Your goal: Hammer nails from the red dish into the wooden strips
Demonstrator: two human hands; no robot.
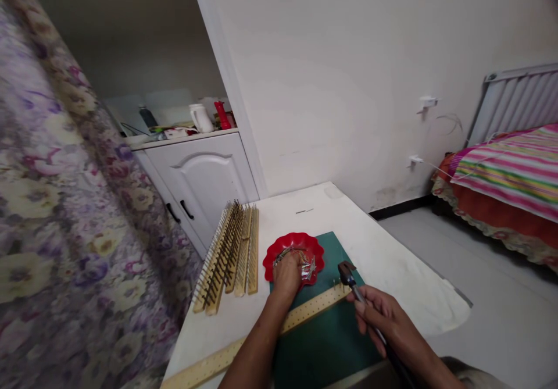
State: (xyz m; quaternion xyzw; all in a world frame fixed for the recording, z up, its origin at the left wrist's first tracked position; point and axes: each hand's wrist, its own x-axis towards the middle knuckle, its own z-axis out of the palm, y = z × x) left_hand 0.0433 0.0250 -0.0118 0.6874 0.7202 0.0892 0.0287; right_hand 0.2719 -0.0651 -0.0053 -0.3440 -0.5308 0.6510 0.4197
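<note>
Red dish (291,239), lower centre: the left hand (288,272) apparently picked through nails (310,269), pinch unclear; the right hand (386,318) gripped a hammer (346,273); freeing one nail likely took precision.

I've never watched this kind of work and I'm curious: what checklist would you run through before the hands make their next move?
1. Hammer held by its handle: ok, in the right hand.
2. Nails within reach: ok, the left hand is in the red dish with them.
3. A nail gripped by the left fingers: cannot tell, the fingertips are hidden.
4. Left hand away from the hammer head: ok, they are apart.
5. Drilled wooden strip lying across the green mat: ok.
6. Strip held firmly: cannot tell, the left forearm passes over it but contact is unclear.
</note>
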